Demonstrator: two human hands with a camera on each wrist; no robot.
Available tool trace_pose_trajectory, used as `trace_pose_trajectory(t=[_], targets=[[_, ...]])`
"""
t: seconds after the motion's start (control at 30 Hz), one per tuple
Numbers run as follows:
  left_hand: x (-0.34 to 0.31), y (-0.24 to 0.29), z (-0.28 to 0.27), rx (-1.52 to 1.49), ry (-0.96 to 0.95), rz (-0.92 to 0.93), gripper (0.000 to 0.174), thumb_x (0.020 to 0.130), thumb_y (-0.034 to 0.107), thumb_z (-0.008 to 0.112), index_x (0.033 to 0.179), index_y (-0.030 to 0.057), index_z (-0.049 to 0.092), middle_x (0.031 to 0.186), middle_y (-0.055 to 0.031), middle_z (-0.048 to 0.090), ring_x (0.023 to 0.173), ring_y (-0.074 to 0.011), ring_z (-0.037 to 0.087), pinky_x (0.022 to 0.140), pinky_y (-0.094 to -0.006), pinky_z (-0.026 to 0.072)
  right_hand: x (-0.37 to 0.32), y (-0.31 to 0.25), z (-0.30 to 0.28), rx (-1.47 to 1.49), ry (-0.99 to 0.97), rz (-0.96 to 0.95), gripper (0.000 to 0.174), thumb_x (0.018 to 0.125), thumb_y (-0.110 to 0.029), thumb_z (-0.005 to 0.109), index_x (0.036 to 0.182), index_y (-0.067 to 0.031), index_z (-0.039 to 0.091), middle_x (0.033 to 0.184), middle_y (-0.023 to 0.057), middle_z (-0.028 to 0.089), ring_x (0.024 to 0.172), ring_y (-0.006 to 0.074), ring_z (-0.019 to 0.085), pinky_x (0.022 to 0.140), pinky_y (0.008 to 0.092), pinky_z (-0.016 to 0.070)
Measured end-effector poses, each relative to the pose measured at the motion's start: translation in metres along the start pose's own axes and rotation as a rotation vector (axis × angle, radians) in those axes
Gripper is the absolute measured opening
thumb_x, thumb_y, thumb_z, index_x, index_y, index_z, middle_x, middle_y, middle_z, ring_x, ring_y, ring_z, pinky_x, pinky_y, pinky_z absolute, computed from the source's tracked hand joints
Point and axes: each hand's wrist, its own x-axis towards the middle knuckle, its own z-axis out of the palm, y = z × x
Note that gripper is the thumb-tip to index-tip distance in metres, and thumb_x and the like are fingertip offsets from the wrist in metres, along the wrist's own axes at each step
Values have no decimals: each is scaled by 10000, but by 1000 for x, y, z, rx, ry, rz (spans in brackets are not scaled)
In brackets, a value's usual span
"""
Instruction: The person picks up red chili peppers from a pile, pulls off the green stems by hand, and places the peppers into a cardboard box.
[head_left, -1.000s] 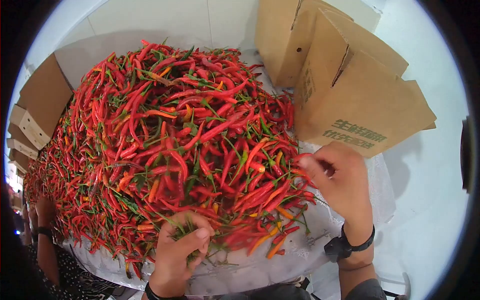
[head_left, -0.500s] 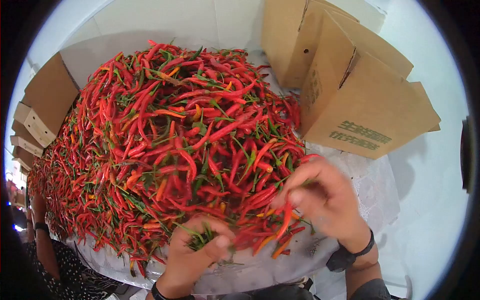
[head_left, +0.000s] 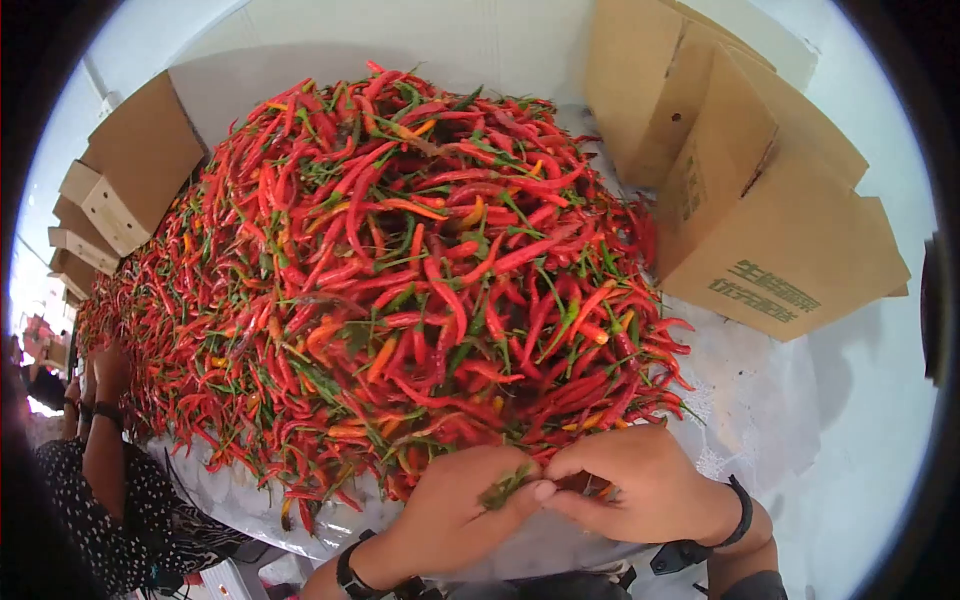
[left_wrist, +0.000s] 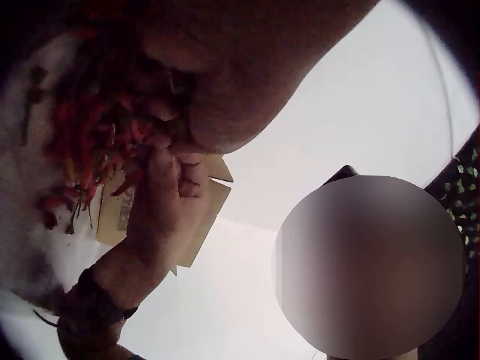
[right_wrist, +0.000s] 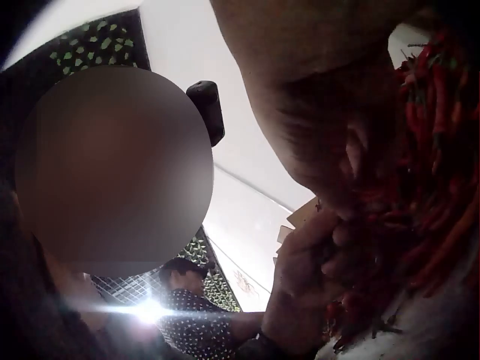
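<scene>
A large heap of red chili peppers point(head_left: 400, 260), mixed with green and orange ones, covers the table. At the heap's near edge, my left hand point(head_left: 455, 510) holds a small bunch of green stems point(head_left: 506, 487) between thumb and fingers. My right hand point(head_left: 650, 485) meets it, thumb tip and fingertips touching the left hand's. A red chili pepper point(left_wrist: 129, 182) shows at the right hand's curled fingers in the left wrist view, mostly hidden by the hand. The right wrist view is dark about the fingers.
Open cardboard boxes point(head_left: 790, 220) with green print stand at the right, behind the heap. More cardboard point(head_left: 145, 150) stands at the far left. Another person's arm point(head_left: 105, 440) reaches into the heap's left side. White plastic sheeting point(head_left: 745, 400) covers the table.
My right hand has come from the heap's right edge down and left to meet the left hand. The left hand has moved right with its stems. The head view has shifted left.
</scene>
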Motion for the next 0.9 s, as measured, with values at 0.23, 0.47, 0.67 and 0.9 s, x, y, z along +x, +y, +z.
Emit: trace_pose_trajectory(t=[0.23, 0.47, 0.67, 0.9], targets=[[-2, -10, 2, -99, -11, 37, 201, 843, 222, 656, 861, 31, 596, 664, -78, 527, 583, -187, 513, 543, -301, 401, -3, -1, -2, 3, -59, 46, 135, 741, -121, 747, 808, -72, 640, 709, 47, 652, 592, 150, 638, 505, 244, 485], [-2, -6, -6, -596, -153, -174, 202, 888, 228, 616, 871, 28, 590, 681, 1, 536, 639, -77, 518, 567, -231, 405, 4, 7, -7, 471, -146, 71, 125, 798, -99, 706, 868, -32, 627, 776, 25, 662, 687, 88, 630, 586, 216, 484], [-6, 5, -20, -922, -71, -326, 172, 892, 194, 582, 906, 22, 579, 697, -35, 563, 570, -86, 513, 493, -204, 384, 15, 18, 7, 318, 141, 26, 157, 853, -72, 612, 1000, -35, 575, 869, 38, 604, 690, 137, 604, 584, 251, 479], [-4, 3, -17, -1092, 62, -421, 181, 900, 119, 523, 1031, 4, 572, 730, -67, 602, 502, -98, 487, 443, -205, 362, 44, 29, 17, -718, 332, -115, 307, 756, -69, 600, 1062, -95, 595, 808, 66, 541, 608, 208, 572, 482, 331, 462]])
